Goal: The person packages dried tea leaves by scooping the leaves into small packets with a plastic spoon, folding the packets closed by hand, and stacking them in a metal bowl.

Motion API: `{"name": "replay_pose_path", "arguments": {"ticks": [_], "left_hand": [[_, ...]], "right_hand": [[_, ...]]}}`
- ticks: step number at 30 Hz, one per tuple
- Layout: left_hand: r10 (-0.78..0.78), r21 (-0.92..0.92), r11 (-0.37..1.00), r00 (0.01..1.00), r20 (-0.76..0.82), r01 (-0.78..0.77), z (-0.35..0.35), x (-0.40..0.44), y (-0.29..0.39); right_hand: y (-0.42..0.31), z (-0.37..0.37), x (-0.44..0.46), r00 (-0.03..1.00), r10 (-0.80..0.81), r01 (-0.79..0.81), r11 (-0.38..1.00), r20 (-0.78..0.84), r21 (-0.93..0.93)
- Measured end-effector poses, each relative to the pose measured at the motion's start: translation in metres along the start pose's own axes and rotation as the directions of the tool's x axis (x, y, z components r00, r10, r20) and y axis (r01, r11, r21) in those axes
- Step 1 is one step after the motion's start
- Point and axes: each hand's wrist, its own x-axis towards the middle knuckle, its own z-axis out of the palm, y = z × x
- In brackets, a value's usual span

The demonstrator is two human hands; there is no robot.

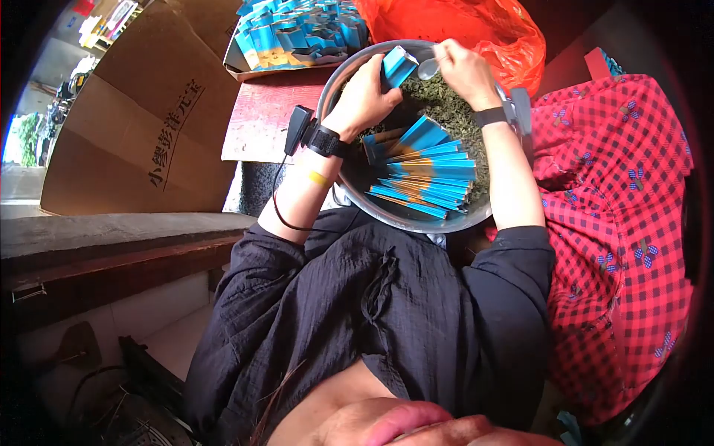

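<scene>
My left hand (363, 98) is wrapped round a small blue paper box (399, 67), held over the left far part of a round metal basin (398, 221). Close by on the right, my right hand (467, 74) pinches a clear spoon (428, 69), its bowl pointing toward the box. Whether the spoon carries anything is hard to make out. Dried green leaves (440, 97) lie in the basin under both hands. On the near side of the basin rests a fanned stack of flattened blue and orange boxes (428, 169).
A carton of many blue boxes (297, 33) stands on a red surface (271, 119) at the far left. Behind the basin is an orange plastic bag (476, 26). A large cardboard box (134, 126) rises at left; red checked cloth (617, 223) spreads at right.
</scene>
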Motion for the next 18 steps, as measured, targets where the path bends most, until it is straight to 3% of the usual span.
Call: {"name": "replay_pose_path", "arguments": {"ticks": [3,5,7,10,15,18], "left_hand": [[-0.024,-0.016,1.0,1.0,0.02,0.025,-0.002,-0.001,0.003],[-0.022,-0.013,1.0,0.999,0.033,0.022,-0.001,0.0,0.003],[-0.033,0.018,0.999,0.999,0.026,0.033,-0.002,-0.002,0.003],[0.004,0.029,1.0,1.0,0.03,-0.005,-0.002,-0.001,0.002],[-0.075,0.043,0.996,0.994,0.085,0.072,-0.003,0.0,-0.001],[-0.097,0.043,0.995,0.99,0.102,0.093,-0.003,0.0,-0.001]], "right_hand": [[0.003,0.036,-0.011,0.983,-0.097,0.091,0.995,0.153,0.041],[-0.006,0.042,-0.018,0.976,-0.093,0.047,0.973,0.199,0.227],[0.005,0.054,-0.01,0.982,-0.088,0.037,0.959,0.17,0.279],[0.017,0.046,0.002,0.969,-0.036,-0.1,0.847,0.245,0.522],[0.017,0.011,0.009,0.985,0.165,-0.096,0.757,-0.046,0.646],[0.011,0.0,0.009,0.944,0.147,0.07,0.787,-0.296,0.613]]}}
